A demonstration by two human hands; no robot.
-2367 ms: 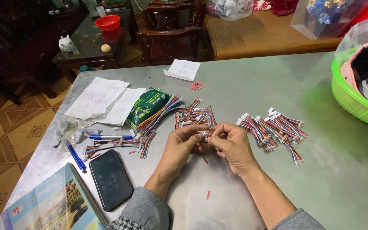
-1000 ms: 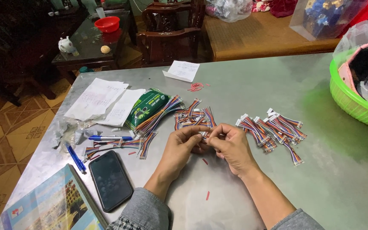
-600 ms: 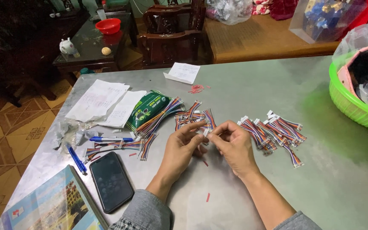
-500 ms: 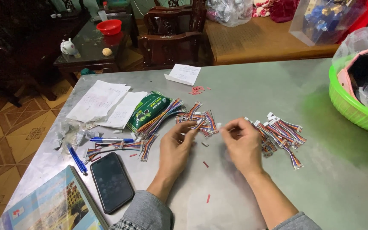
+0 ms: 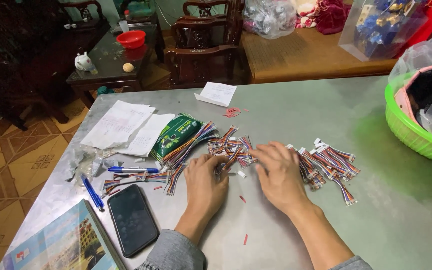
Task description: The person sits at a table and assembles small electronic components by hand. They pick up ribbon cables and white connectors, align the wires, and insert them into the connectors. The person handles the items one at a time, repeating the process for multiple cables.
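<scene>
Nearest me, a black phone lay on the metal table. My left hand rested palm down, fingers curled onto a multicoloured wire bundle; whether it pinched one I could not tell. My right hand lay flat, fingers spread, beside another wire pile. Farther off stood a green basket.

two hands, two blue pens, one dark phone, one green basket, one green packet
</scene>
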